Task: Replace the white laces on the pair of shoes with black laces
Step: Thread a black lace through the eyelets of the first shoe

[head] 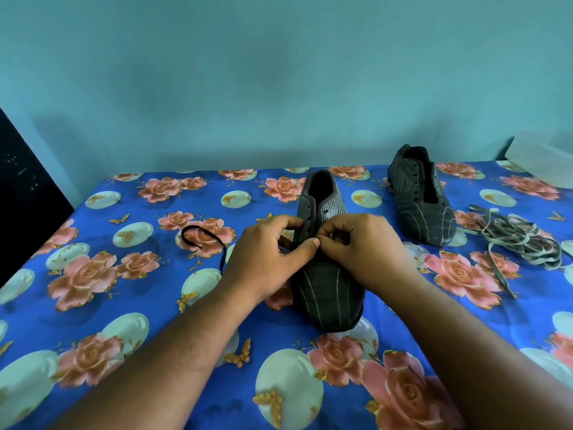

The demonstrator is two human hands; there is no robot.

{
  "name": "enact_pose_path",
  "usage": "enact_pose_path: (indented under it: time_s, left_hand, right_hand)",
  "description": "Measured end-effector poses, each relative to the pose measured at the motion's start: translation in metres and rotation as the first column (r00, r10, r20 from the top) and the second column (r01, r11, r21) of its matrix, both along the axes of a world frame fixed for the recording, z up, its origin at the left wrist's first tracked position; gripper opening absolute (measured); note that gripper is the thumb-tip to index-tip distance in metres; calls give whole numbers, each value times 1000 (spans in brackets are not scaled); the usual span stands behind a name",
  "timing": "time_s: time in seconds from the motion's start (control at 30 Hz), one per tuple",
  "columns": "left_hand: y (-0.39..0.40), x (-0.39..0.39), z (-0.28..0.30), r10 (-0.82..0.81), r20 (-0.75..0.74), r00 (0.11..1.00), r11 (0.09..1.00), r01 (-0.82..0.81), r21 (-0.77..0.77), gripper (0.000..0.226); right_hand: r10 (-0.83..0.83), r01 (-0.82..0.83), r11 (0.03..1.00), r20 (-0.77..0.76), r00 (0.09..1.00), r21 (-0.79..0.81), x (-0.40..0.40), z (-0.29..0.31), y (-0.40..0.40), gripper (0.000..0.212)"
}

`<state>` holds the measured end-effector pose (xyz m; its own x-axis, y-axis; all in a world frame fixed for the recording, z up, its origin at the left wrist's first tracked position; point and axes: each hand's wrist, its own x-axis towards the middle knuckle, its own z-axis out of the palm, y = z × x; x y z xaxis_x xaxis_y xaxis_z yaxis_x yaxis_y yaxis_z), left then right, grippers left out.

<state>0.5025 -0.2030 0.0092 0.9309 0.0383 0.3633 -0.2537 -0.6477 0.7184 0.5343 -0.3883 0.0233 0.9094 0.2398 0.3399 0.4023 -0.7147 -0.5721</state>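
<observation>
Both your hands, left [263, 256] and right [366, 252], pinch the black lace [201, 237] at the shoe's [325, 274] lowest eyelets, frame centre. Even both ends before crossing upward. The second shoe [421, 197] waits unlaced, upper right.

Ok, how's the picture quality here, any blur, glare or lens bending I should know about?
Head view: soft, even light, no harsh glare; faint shadows under the near dark striped shoe. Wide-angle bending curves the blue floral tablecloth edges and stretches both forearms. The translucent plastic container at far right looks hazy, and the overall image is slightly soft.
</observation>
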Motion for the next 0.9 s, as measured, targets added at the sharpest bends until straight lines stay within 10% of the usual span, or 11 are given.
enact_pose_path:
  time_s: [0.3,0.9]
  left_hand:
    - [1,-1,2,-51,27,998,998,50,37,54]
    - [3,8,-6,25,121,992,1000,-22,-21,12]
  right_hand:
    - [11,31,981,219,976,-189,-1,-1,3,6]
    - [52,-61,997,174,983,47,9,-10,-1,5]
